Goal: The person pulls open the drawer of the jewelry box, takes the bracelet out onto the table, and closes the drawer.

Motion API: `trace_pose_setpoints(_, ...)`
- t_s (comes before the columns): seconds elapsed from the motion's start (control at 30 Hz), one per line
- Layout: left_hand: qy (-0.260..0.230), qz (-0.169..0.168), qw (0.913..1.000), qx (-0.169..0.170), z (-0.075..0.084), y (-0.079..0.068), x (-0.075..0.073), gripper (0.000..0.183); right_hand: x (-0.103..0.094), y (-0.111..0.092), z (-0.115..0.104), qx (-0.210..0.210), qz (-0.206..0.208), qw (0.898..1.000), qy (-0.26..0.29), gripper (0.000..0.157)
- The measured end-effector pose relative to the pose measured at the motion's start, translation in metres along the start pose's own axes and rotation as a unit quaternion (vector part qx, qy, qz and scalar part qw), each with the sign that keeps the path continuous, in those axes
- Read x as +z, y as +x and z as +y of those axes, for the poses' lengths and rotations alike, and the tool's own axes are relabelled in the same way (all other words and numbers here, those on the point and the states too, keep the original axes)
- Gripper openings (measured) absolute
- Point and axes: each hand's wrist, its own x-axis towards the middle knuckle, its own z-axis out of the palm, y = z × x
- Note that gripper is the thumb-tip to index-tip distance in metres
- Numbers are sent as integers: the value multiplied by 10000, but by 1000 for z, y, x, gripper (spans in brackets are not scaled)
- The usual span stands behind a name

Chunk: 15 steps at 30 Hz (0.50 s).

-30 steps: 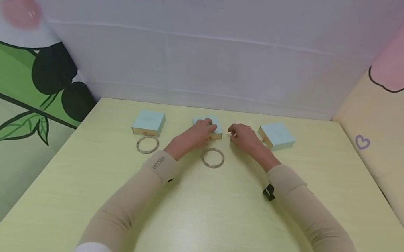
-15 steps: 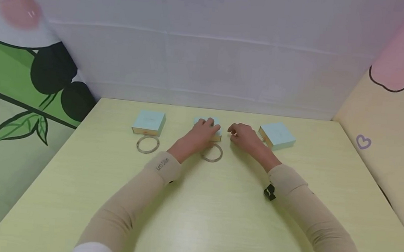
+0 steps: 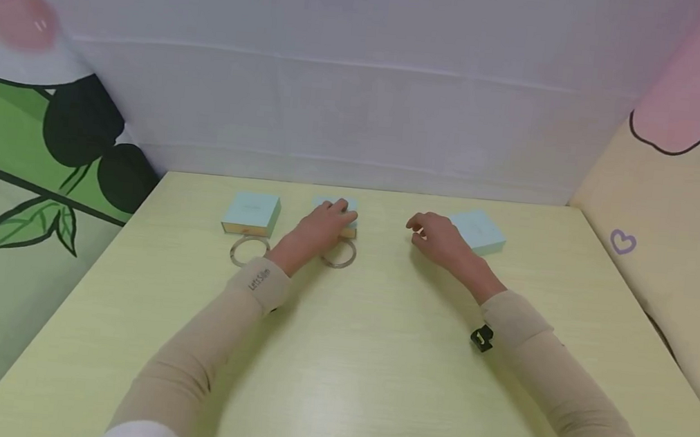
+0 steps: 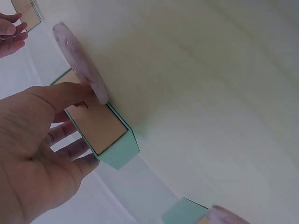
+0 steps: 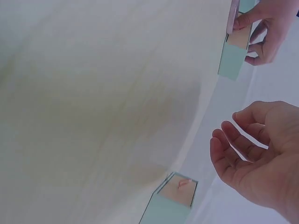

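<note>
My left hand (image 3: pixel 313 230) holds the middle mint-blue drawer box (image 3: pixel 349 233), fingers over its top and thumb at its tan front. In the left wrist view, the thumb touches a pinkish marbled bangle (image 4: pixel 80 60) that leans against this box (image 4: pixel 105 126). Part of the box is hidden under the hand. My right hand (image 3: pixel 444 242) hovers between the middle box and the right box (image 3: pixel 481 230); its fingers are loosely bent with nothing between them, as the right wrist view of the hand (image 5: pixel 273 156) shows.
A third matching box (image 3: pixel 252 212) stands at the left, with another bangle (image 3: pixel 232 251) in front of it, partly behind my left sleeve. The pale yellow table (image 3: pixel 337 370) meets a hanging lilac cloth (image 3: pixel 358 122) at the back.
My left hand has slid leftward along with the middle box and its bangle; the bangle now sits closer to the box. My right hand has shifted slightly right. The head view turned a little.
</note>
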Motion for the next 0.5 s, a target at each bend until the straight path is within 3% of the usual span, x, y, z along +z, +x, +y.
trace_pose_setpoints(0.27, 362, -53, 9993, 23, 9, -12, 1, 35, -18, -37, 10, 397, 171, 9991, 45, 29)
trace_pose_setpoints(0.5, 174, -406, 9990, 15, 25, -17, -11, 46, -27, -77, 21, 815, 359, 9960, -64, 27)
